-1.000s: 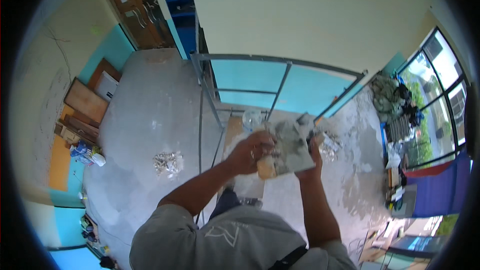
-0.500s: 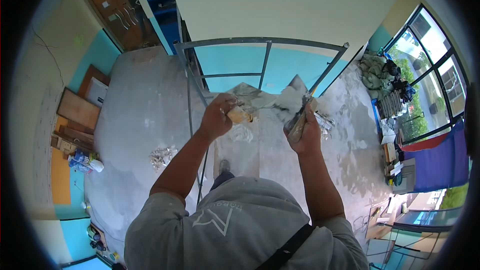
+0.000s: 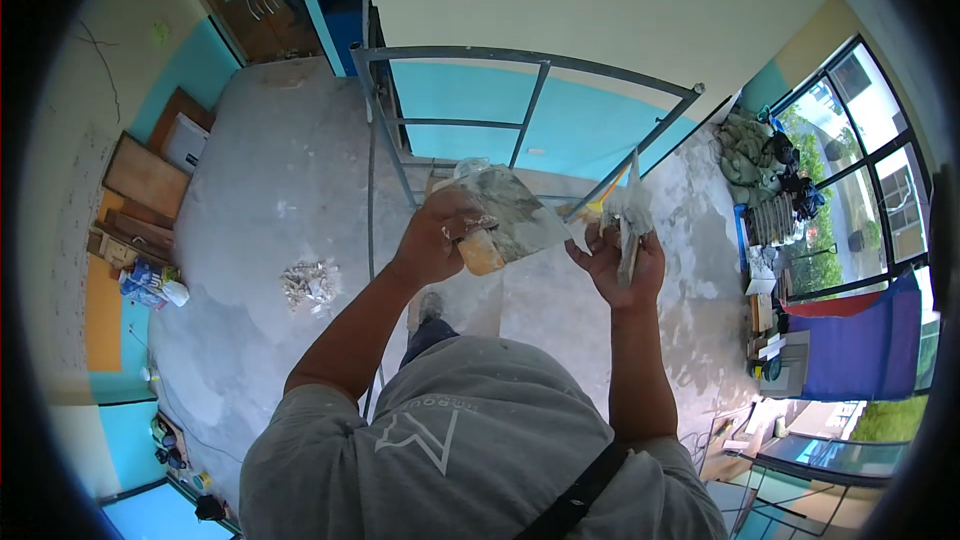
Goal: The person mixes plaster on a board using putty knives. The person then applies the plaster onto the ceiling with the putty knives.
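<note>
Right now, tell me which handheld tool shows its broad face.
The flat tool in the left hand: its wide, smeared face is visible, whereas the other tool in the right hand appears nearly edge-on.

The left hand (image 3: 440,232) hid part of the flat plate (image 3: 522,210), which itself covered part of a clear, rounded object (image 3: 470,166). The smeared tool (image 3: 632,212) in the right hand (image 3: 640,278) was too indistinct for its shape to be told. The upper edge cropped the brown doors (image 3: 240,2), the lower edge the grey shirt (image 3: 400,485).
</note>
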Available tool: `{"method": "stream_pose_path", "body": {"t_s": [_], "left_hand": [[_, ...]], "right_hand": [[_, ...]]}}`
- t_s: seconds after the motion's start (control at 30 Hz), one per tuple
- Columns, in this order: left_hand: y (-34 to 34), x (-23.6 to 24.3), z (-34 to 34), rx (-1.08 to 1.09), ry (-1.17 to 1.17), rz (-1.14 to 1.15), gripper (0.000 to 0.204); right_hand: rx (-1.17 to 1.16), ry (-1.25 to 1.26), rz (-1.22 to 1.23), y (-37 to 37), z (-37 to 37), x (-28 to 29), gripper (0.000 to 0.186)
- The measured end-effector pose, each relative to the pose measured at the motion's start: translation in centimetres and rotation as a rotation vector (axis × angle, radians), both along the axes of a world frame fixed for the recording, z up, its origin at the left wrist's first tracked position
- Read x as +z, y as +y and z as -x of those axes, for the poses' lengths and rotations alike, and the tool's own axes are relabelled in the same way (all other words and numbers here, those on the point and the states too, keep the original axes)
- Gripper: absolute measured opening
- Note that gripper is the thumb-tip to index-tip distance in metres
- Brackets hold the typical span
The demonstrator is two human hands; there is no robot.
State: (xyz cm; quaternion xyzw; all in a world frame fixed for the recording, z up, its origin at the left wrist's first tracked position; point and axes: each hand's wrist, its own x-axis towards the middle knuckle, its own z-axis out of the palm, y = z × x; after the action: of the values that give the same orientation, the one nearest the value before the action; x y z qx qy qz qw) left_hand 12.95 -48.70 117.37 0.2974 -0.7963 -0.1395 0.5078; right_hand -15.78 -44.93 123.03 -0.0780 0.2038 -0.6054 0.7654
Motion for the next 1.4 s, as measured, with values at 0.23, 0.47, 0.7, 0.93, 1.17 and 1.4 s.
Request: {"method": "stream_pose_path", "body": {"t_s": [0.23,0.47,0.7,0.93,1.17,1.4], "left_hand": [[0.9,0.8,-1.0,0.085,-0.241,0.042,0.037],[0.6,1.3,-2.8,0.111,-0.2,-0.079,0.033],[-1.3,1.5,-4.2,0.139,-0.232,0.149,0.032],[-4.4,2.0,-6.5,0.114,0.02,-0.175,0.026],[-7.1,9.5,-9.2,0.138,-0.19,-0.24,0.034],[-10.8,10.6,-12.1,0.248,-0.284,0.189,0.031]], "right_hand": [[0.108,0.032,0.065,2.2,-0.3,-0.5,0.043],[-0.047,0.134,-0.07,1.8,1.0,-1.9,0.044],[-0.241,0.186,0.065,-1.6,-1.8,-0.6,0.036],[-0.422,0.397,0.062,-4.2,-4.9,1.1,0.052],[-0.379,0.299,0.282,-9.3,-7.4,2.7,0.049],[-0.343,0.255,0.341,-14.2,-11.6,5.9,0.048]]}}
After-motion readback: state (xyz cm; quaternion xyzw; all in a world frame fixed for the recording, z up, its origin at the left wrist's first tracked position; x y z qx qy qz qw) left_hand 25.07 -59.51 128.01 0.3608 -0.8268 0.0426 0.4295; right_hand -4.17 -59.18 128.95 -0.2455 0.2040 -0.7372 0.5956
